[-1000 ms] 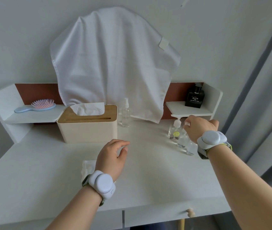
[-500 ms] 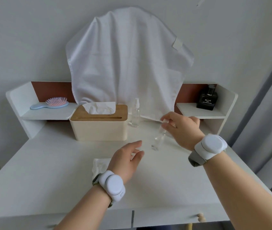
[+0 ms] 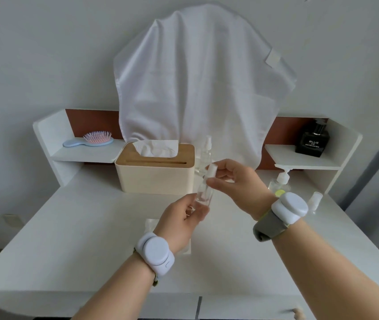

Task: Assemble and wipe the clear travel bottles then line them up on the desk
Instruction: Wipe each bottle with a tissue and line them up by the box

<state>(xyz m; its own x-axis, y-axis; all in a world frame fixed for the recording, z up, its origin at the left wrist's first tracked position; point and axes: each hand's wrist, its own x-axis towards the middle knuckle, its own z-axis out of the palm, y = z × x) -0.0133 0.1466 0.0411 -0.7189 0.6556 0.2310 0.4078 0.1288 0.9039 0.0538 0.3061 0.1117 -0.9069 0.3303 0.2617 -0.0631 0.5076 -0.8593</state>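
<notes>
A clear bottle (image 3: 203, 192) is held above the desk (image 3: 91, 227), in front of the tissue box (image 3: 155, 172). Its base is gripped by the left hand (image 3: 181, 224); its white top is pinched by the right hand (image 3: 237, 181). Assembly is judged under way. Next, the top needs seating, then wiping.

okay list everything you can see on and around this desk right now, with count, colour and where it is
desk: one, white, fills the foreground
clear travel bottle: one, held above the desk centre
spray bottle: one, clear, standing right of the tissue box
pump bottle: one, clear with white pump, back right
small clear bottle: one, right edge
tissue box: one, cream with wooden lid, back centre
folded tissue: one, white, under the left hand
towel: one, white, hanging behind
hairbrush: one, blue and pink, left shelf
perfume bottle: one, black, right shelf
left hand: holds the bottle's base
right hand: pinches its top
</notes>
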